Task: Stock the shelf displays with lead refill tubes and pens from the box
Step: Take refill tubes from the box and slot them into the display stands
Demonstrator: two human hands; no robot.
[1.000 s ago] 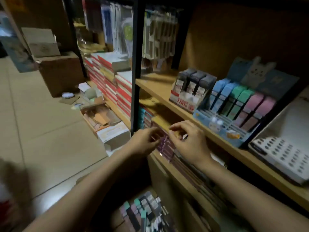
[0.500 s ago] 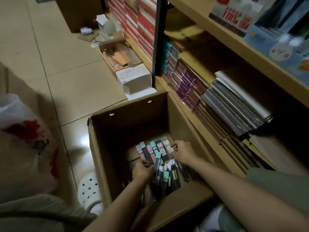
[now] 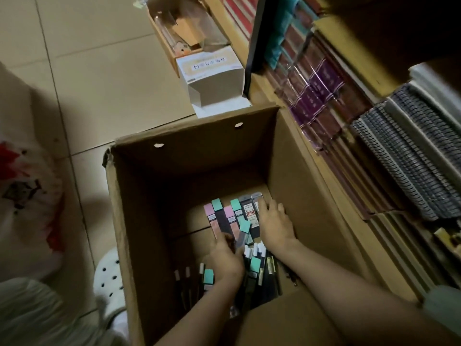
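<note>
A deep brown cardboard box (image 3: 139, 221) stands open on the floor below me. Several lead refill tubes (image 3: 225, 217) with pink, teal and dark caps lie on its bottom, with pens (image 3: 252, 253) mixed among them. My left hand (image 3: 225, 262) is down in the box, fingers curled around the lower ends of a few tubes. My right hand (image 3: 273, 224) lies spread over the right side of the pile, fingertips against a dark labelled tube (image 3: 249, 213). The shelf displays are out of view.
A wooden shelf (image 3: 321, 156) runs along the box's right side, packed with purple packets (image 3: 316, 98) and spiral notebooks (image 3: 409, 156). A small white carton (image 3: 214, 81) and an open tray box (image 3: 184, 28) sit on the tiled floor beyond. A white plastic bag (image 3: 27, 196) lies left.
My view dropped from the shelf down into the box. Both hands left the shelf's purple packets and went into the box; now they rest on the tubes, the left closing on a few.
</note>
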